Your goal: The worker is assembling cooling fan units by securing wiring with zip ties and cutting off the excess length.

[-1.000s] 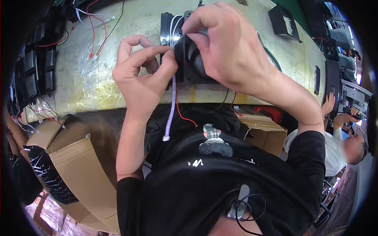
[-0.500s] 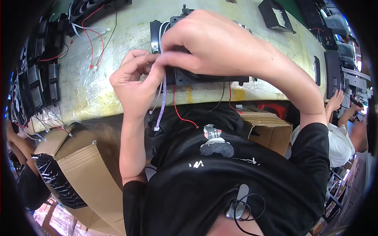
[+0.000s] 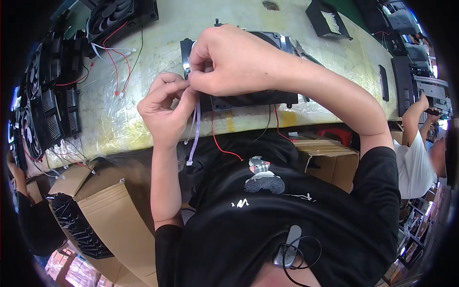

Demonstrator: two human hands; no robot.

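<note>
My left hand (image 3: 167,103) and my right hand (image 3: 222,62) meet at the left edge of a black fan unit (image 3: 289,99) on the table. The left thumb and fingers are closed on a white cable (image 3: 196,129), whose strands hang past the table's edge to a small white connector. Bent over from the right, my right hand is closed in a pinch against the left fingertips. What it pinches is hidden. Much of the fan unit lies behind my right hand and forearm. A red wire (image 3: 213,134) and a thin black wire hang from its near side.
More fan units (image 3: 112,16) with loose wires lie at the back left and along the left edge. Pliers (image 3: 300,50) lie behind my right forearm. A black box-shaped part (image 3: 327,21) stands back right. Cardboard boxes (image 3: 112,220) sit below the table. Other people work at both sides.
Both hands, still together at the cable, sit slightly lower in view. My right hand has shifted left and turned a little, its fingers drawn closer to the left fingertips.
</note>
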